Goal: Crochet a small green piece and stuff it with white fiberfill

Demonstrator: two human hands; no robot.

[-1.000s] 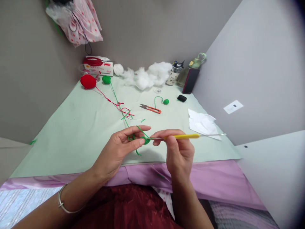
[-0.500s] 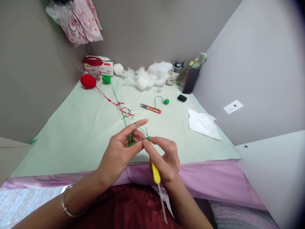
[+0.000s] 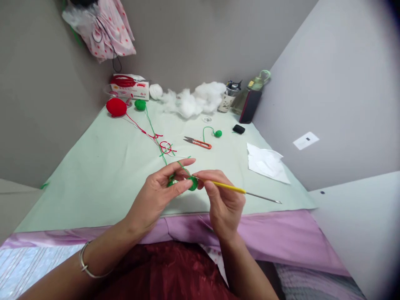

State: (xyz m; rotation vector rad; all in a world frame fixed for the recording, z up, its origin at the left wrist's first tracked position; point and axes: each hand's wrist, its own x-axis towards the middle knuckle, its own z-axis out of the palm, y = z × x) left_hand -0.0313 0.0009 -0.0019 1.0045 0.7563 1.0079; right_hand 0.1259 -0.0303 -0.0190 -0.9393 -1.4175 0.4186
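My left hand (image 3: 156,193) pinches a small green crochet piece (image 3: 193,183) between thumb and fingers, and green yarn (image 3: 184,167) runs over its raised index finger. In my right hand (image 3: 225,204) is a crochet hook (image 3: 229,186) with a yellow handle, held like a pen. Its inner tip meets the green piece; the other metal end points out to the right. From the left hand the yarn leads back across the table to a green yarn ball (image 3: 140,105). More green crochet sits partly hidden behind the left fingers.
Beyond my hands lie orange thread snips (image 3: 198,143) and a small green crocheted ball (image 3: 218,133). Red yarn (image 3: 116,107), white stuffing (image 3: 190,102), a pen cup (image 3: 227,100) and a phone (image 3: 251,106) stand along the back. White tissue (image 3: 267,162) lies at right.
The crochet hook has swung from pointing down toward me to lying nearly level, pointing right. My right hand has turned with it, and the green piece shows more between the hands.
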